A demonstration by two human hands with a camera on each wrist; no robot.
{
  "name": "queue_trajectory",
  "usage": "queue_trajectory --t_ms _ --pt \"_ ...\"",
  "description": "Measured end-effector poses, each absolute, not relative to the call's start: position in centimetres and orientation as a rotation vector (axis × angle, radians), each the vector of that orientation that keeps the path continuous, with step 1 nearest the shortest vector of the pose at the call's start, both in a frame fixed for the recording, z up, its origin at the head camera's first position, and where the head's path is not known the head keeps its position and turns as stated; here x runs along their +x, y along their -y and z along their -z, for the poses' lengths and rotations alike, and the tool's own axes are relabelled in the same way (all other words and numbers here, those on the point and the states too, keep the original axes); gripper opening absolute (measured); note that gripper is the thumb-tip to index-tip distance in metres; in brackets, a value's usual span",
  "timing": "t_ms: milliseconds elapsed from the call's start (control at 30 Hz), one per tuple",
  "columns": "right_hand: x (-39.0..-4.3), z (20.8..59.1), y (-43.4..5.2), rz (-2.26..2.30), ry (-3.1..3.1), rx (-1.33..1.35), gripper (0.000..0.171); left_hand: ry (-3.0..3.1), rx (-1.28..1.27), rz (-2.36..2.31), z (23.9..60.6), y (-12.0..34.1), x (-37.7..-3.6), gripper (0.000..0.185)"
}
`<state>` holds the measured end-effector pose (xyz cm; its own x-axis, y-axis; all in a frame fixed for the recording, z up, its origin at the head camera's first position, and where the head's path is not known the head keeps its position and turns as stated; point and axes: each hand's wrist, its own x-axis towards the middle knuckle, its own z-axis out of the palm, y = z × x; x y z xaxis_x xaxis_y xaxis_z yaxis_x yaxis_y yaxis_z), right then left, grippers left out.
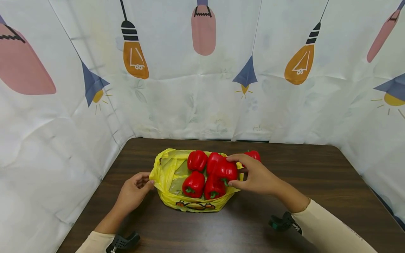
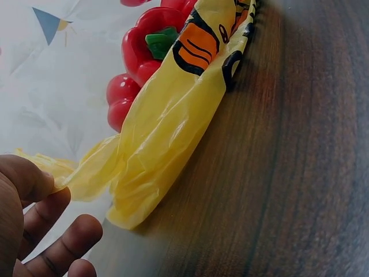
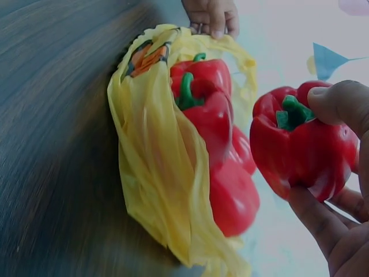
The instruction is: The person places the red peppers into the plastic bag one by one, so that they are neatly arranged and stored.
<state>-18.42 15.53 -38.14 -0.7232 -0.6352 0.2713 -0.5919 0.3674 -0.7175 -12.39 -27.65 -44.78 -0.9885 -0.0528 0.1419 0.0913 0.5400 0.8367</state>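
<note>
A yellow plastic bag (image 1: 164, 195) lies spread on the table with its mouth facing up. My left hand (image 1: 134, 191) pinches the bag's left rim between thumb and forefinger, its other fingers loosely bent in the left wrist view. Over the bag's right side, my right hand (image 1: 254, 175) grips a red bell pepper (image 3: 305, 141) with a green stem, thumb on top and fingers beneath. Several more red bell peppers (image 1: 193, 184) sit inside the bag, partly hidden by its front wall in the right wrist view. One further pepper (image 1: 254, 155) shows behind my right hand, mostly covered by it.
The dark brown wooden table (image 1: 300, 168) carries everything. A white curtain (image 1: 202, 109) printed with lamps and bulbs hangs behind its far edge and along the sides. Each wrist wears a dark strap (image 1: 281, 222).
</note>
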Motion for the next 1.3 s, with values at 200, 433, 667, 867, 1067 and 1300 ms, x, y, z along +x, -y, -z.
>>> queue_trajectory --t_ms 200,433,667,867,1067,1300 --pt "-18.6 38.4 -14.1 1.319 -2.517 -1.142 0.069 2.632 -0.018 1.436 44.8 27.8 -12.4 0.029" --pt "-18.7 38.2 -12.5 1.308 -2.506 -1.166 0.069 2.63 -0.02 1.433 44.8 27.8 -12.3 0.03" --pt "-18.8 38.1 -11.0 1.318 -2.497 -1.189 0.068 2.636 -0.019 1.428 44.7 27.7 -12.3 0.03" --pt "-18.7 38.1 -9.9 1.24 -2.559 -1.189 0.068 2.635 -0.026 1.427 44.8 27.7 -12.4 0.03" --pt "-18.6 38.3 -8.8 1.263 -2.517 -1.183 0.068 2.631 -0.039 1.422 45.0 27.8 -12.5 0.028" --pt "-18.6 38.5 -7.8 1.233 -2.571 -1.201 0.068 2.621 -0.04 1.437 45.0 27.7 -12.5 0.028"
